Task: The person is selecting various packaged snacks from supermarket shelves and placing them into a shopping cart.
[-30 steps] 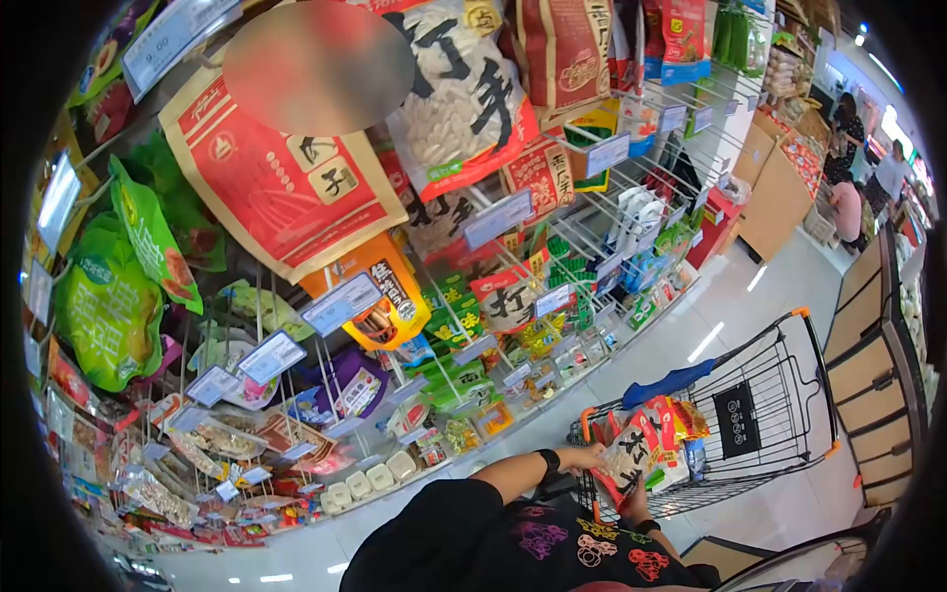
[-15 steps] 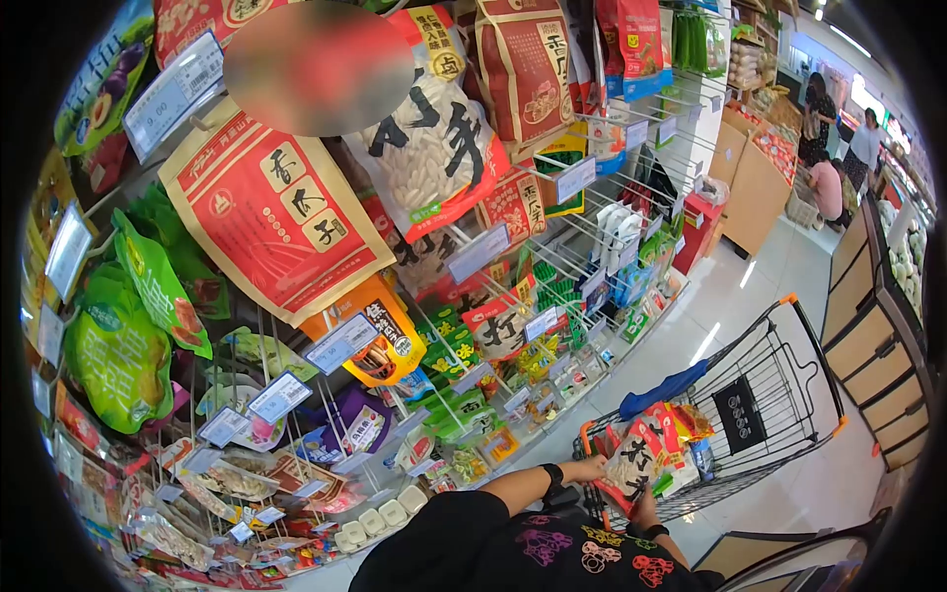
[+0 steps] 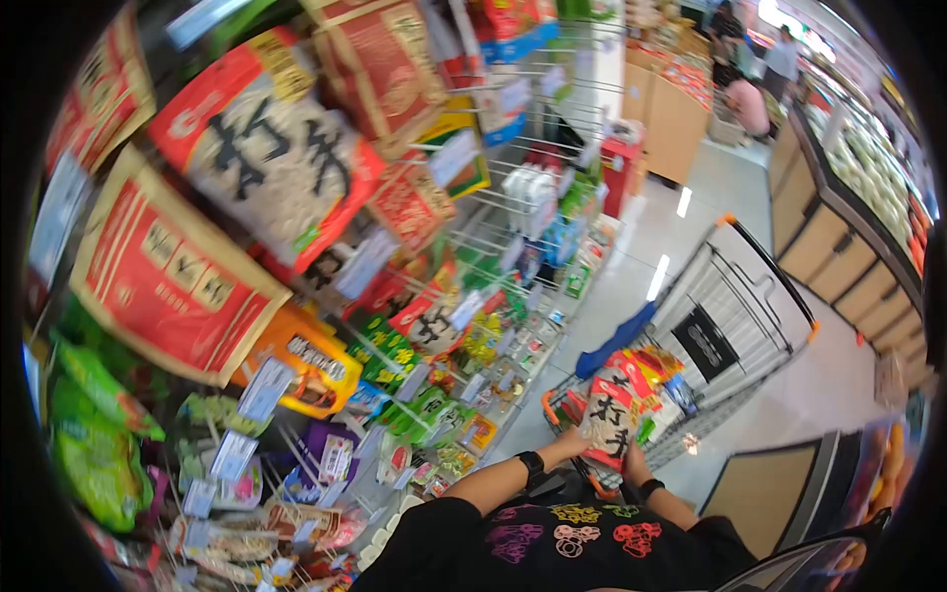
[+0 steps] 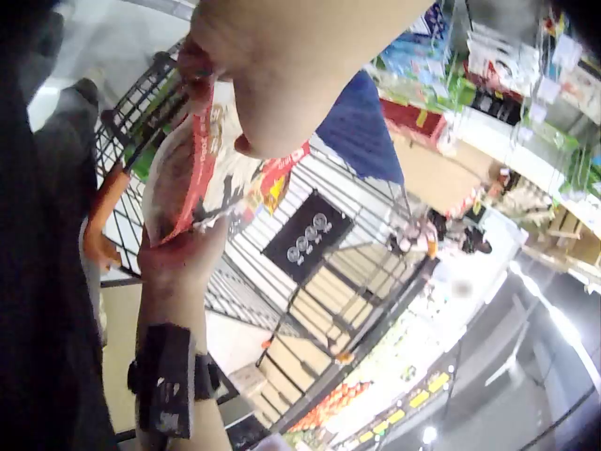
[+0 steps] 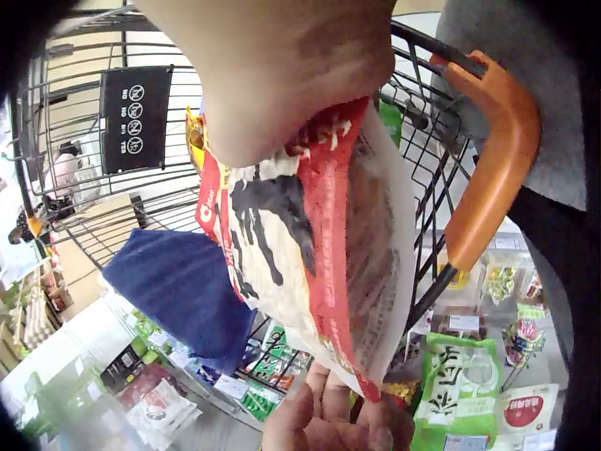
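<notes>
Both hands hold one red-and-white bag of seeds (image 3: 605, 419) with large black characters, over the near end of a shopping cart (image 3: 735, 326). My left hand (image 3: 570, 442) grips its left edge, fingers curled at the lower corner in the right wrist view, where the left hand (image 5: 338, 413) is plain. On the opposite edge is my right hand (image 3: 634, 460), its palm and thumb over the bag (image 5: 272, 225) in the right wrist view. Other colourful packets (image 3: 671, 367) lie in the cart just beyond the bag.
A dark blue cloth (image 3: 617, 340) hangs over the cart's left side. On the left, a rack of hanging snack bags (image 3: 266, 148) runs along the aisle. Produce stands (image 3: 838, 237) line the right. Several people (image 3: 747, 104) are at the far end.
The head view has turned right, so the rack has slid left and more produce stand shows. The bag now stands more upright in view, still held in both hands.
</notes>
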### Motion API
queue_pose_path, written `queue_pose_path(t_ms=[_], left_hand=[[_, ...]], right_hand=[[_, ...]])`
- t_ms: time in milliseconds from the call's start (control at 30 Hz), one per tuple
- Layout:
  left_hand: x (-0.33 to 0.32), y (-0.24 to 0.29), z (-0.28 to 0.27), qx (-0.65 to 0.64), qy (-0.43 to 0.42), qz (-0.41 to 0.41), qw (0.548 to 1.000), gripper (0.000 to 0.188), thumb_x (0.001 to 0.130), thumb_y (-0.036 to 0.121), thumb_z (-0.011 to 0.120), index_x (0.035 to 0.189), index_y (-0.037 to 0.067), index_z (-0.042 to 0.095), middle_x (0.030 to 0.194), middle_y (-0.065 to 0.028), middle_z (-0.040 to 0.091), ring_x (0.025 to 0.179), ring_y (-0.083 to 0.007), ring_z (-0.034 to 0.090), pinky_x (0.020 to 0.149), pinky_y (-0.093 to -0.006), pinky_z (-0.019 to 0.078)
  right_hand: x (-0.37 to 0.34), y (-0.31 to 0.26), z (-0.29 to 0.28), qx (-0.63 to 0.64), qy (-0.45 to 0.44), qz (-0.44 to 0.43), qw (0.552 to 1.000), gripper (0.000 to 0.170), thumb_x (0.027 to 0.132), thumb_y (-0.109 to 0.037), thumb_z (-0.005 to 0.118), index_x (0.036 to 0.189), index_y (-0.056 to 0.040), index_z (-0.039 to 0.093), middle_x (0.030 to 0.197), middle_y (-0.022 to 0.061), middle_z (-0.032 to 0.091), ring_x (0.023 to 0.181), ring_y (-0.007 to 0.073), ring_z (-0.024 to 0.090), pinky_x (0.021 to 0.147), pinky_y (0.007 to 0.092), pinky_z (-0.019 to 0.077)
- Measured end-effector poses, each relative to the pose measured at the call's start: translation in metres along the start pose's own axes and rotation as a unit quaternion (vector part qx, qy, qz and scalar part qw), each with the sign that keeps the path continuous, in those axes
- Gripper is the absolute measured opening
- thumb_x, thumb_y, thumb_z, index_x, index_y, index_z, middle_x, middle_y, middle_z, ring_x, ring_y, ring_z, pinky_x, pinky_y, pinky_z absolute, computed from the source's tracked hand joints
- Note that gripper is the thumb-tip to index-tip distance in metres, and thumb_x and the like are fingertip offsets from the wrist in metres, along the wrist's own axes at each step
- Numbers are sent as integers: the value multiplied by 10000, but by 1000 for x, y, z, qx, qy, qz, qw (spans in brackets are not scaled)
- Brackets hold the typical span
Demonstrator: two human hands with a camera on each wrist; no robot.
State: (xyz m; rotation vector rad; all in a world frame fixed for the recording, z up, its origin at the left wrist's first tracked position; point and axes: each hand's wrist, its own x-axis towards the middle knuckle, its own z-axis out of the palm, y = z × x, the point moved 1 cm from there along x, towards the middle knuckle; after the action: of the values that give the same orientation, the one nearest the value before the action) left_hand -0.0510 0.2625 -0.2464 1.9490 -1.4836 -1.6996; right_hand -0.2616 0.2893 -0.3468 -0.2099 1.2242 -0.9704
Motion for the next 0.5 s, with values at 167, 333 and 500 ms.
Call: queue_pose_path(t_ms=[167, 333, 500], left_hand=[[-46, 68, -11, 4, 33, 134, 990, 577, 704, 263, 592, 1137, -20, 334, 1074, -251, 496, 987, -373, 506, 836, -397, 402], [-7, 65, -11, 43, 118, 263, 957, 581, 699, 263, 600, 1172, 14, 374, 1025, -246, 533, 971, -377, 512, 825, -413, 412], [35, 67, -20, 104, 138, 248, 953, 647, 717, 265, 620, 1238, 11, 332, 970, -200, 569, 897, -317, 567, 776, -361, 449]], right_hand=[[-33, -38, 32, 16, 100, -86, 991, 441, 883, -310, 356, 1102, 53, 477, 1020, 139, 561, 923, 217, 558, 821, 333, 441], [-40, -77, 44, -49, 213, -108, 970, 365, 852, -342, 412, 744, -13, 528, 599, 46, 477, 522, 148, 450, 483, 327, 346], [-17, -97, 43, -121, 243, -94, 958, 460, 845, -391, 390, 834, 34, 564, 691, 124, 557, 616, 198, 519, 587, 358, 400]])
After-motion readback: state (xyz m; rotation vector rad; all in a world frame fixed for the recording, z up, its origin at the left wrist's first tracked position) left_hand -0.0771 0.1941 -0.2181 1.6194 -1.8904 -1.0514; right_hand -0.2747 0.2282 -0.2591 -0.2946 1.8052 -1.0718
